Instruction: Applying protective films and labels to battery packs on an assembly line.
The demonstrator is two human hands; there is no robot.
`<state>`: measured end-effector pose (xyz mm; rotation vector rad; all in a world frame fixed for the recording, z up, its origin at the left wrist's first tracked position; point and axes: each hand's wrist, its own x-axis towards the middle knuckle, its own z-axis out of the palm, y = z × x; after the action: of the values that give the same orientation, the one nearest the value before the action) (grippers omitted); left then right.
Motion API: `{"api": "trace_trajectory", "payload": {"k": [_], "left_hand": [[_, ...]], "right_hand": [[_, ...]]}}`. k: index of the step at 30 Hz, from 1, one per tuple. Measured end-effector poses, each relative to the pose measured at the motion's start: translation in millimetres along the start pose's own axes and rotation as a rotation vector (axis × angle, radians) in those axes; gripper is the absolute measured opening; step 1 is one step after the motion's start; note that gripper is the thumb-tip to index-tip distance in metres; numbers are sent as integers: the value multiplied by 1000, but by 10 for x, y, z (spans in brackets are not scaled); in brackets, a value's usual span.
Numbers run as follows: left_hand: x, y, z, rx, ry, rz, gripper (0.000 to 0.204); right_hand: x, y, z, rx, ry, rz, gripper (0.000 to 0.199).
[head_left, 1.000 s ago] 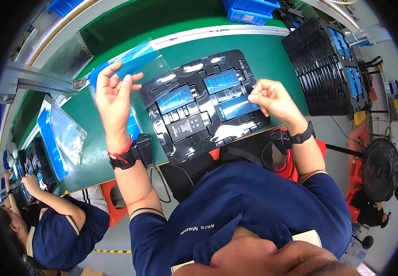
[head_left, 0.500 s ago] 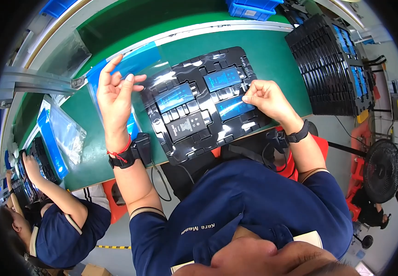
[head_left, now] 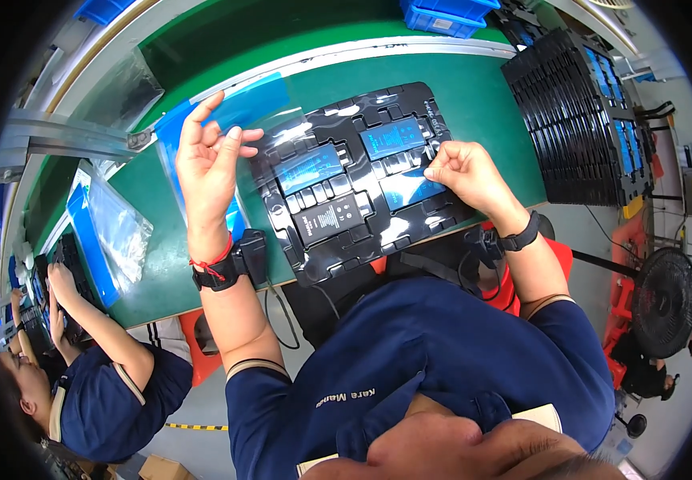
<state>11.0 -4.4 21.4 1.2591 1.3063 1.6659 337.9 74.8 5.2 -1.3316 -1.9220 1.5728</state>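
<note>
Clear blue-tinted film sheet (head_left: 226,120) held up by left hand (head_left: 206,172), fingers spread. Right hand (head_left: 462,172) closed, pinching blue-labelled flat pack (head_left: 410,188) in black moulded tray (head_left: 354,180) btwn hands on green table (head_left: 474,88).

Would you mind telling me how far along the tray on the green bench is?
Done: three blue-labelled flat parts and one dark part sit in the black tray. In hand: the left hand holds a clear film over the tray's left end; the right hand pinches at one blue part. Left: several pockets look empty.
</note>
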Motion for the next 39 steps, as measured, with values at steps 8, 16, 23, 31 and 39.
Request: {"api": "trace_trajectory", "payload": {"k": [8, 16, 23, 31, 39], "left_hand": [[-28, -10, 7, 53, 13, -6, 41], [18, -62, 108, -29, -40, -60, 48], [-38, 109, 89, 49, -2, 18, 49], [-345, 472, 132, 169, 31, 17, 55], [-996, 645, 369, 118, 34, -40, 68]], "right_hand": [[14, 33, 61, -433, 181, -337, 14], [-98, 47, 61, -507, 246, -245, 16], [-27, -23, 140, -513, 255, -342, 16], [28, -21, 138, -550, 255, -317, 17], [-52, -22, 175, -823, 632, -681, 23]]}}
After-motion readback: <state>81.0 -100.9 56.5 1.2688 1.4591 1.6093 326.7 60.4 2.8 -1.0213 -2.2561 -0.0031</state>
